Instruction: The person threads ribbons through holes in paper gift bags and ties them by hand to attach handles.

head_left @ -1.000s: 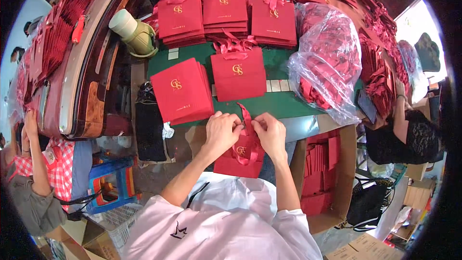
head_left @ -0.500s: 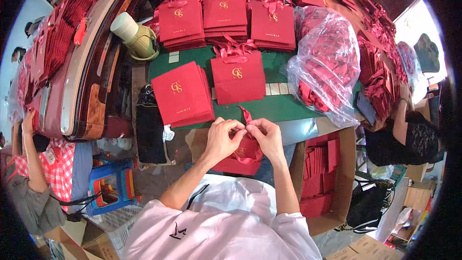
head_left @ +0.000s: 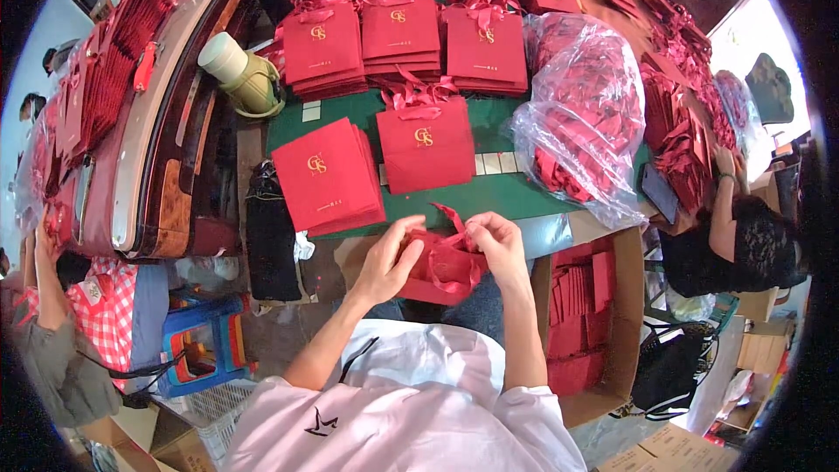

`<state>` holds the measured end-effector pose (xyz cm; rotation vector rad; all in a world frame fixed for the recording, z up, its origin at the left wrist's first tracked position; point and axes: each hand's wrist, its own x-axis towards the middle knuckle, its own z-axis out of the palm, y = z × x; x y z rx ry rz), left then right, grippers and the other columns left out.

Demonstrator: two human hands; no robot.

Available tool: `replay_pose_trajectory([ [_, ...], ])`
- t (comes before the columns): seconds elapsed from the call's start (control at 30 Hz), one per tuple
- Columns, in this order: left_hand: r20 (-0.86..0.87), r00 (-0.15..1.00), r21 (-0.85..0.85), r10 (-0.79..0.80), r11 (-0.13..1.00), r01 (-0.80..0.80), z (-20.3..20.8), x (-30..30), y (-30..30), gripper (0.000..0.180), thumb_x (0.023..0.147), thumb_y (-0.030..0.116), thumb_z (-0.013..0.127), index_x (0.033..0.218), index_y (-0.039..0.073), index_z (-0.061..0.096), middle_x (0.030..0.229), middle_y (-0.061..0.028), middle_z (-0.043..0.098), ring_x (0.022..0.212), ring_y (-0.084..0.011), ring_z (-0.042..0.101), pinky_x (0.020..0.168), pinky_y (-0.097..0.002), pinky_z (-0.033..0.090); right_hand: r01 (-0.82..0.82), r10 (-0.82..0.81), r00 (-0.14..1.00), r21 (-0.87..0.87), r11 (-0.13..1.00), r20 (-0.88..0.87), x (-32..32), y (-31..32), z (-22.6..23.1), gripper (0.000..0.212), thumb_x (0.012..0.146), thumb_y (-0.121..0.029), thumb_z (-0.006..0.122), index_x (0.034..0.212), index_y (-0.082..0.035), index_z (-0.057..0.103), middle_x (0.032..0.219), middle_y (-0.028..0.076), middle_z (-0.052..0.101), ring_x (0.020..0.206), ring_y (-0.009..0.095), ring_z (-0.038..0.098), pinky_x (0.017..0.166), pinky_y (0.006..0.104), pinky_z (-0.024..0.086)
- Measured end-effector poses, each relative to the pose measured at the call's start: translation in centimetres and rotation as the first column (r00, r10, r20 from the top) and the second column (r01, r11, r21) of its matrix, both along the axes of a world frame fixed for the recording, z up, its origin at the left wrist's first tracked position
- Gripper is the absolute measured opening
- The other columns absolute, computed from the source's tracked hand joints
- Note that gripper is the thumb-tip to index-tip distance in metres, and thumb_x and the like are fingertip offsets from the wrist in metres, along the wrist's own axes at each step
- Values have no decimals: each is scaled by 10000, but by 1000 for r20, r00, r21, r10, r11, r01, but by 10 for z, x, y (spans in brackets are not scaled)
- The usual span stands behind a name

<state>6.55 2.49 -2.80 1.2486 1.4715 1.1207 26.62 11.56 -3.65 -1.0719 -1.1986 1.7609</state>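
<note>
In the head view, taking the small red paper bag as the middle of the clock, that bag is sitting over the person's lap, just short of the near edge of the green tabletop, tilting between the two hands. The right hand is working at 2 o'clock of it, thumb and forefinger clamping together on a red ribbon above the bag's mouth; one loop is drooping over the bag's side. The left hand is bordering the bag at 9 o'clock, its thumb lying along the edge; whether its fingers are gripping, I cannot tell, as the forefinger is blurring.

At 12 o'clock a pile of ribboned bags is lying on the green top, and at 10 o'clock a slanting stack of red bags is lying beside it. A clear plastic sack is bulging with red ribbons at 1 o'clock. Toward 11 an olive jug with a pale lid is standing. At 4 o'clock an open carton is holding more red pieces. At 2 o'clock, farther off, a co-worker's hand is resting near other red bags.
</note>
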Motion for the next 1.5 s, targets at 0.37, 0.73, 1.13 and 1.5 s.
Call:
replay_pose_trajectory([
  [0.37,-147,987,133,-69,987,89,-33,12,-46,595,879,74,657,1362,-136,379,1076,-268,675,992,-347,695,862,-394,529,160,-211,955,241,957,208,-11,48,-14,133,898,-114,673,914,13,709,782,-14,669,698,47,565,647,217,459],
  [0.73,297,954,56,24,998,-43,-17,2,-36,528,876,0,637,1366,-23,439,1229,-91,605,1160,-151,563,1023,-315,436,137,-259,894,328,935,365,3,31,-12,249,990,-265,617,1053,-37,694,849,-15,666,724,63,586,614,223,471],
  [1.13,367,894,138,259,935,-327,3,0,6,382,1007,117,571,1347,9,433,1253,-91,568,1158,-141,535,985,-290,450,-31,43,997,194,980,-57,-27,47,31,195,989,-123,609,1154,-22,587,1039,23,666,963,92,606,878,261,491],
  [1.5,145,936,82,321,939,-334,-30,3,-46,435,901,-22,639,1301,23,475,1209,-103,577,1048,-156,614,868,-280,506,-14,-17,998,494,869,59,-78,136,14,185,951,-124,666,1085,-9,611,973,25,658,896,97,582,818,270,488],
])
